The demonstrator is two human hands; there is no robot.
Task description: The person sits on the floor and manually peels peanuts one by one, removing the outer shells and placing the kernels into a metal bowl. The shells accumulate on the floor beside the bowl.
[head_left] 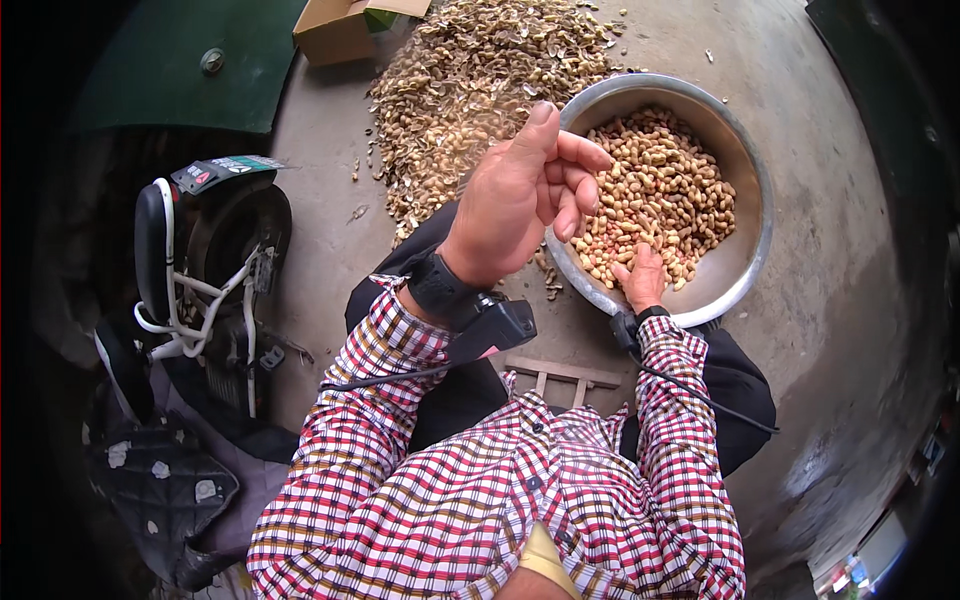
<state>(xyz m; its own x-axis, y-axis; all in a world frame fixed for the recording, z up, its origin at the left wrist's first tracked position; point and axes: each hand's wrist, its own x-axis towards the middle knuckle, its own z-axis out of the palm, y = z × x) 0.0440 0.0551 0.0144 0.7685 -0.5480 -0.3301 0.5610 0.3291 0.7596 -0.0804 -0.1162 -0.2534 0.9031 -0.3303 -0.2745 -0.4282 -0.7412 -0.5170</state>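
A wide metal basin (752, 240) on the floor to the right holds a heap of unshelled peanuts (672, 185), with some reddish kernels among them. My left hand (515, 205) is raised left of the basin. Its fingers are loosely curled, the thumb stands apart from them, and nothing shows between them; part of the palm is hidden. Down inside the near side of the basin, my right hand (645, 280) touches the peanuts, its thumb spread from the fingers. A pile of empty peanut shells (470, 90) lies beyond my left hand.
A cardboard box (340, 35) stands behind the shell pile. To the left are a white-framed wheeled thing with a dark seat (152, 250) and a dark quilted cover (165, 495). A low wooden frame (565, 373) sits between my knees. Cables run from devices on both wrists.
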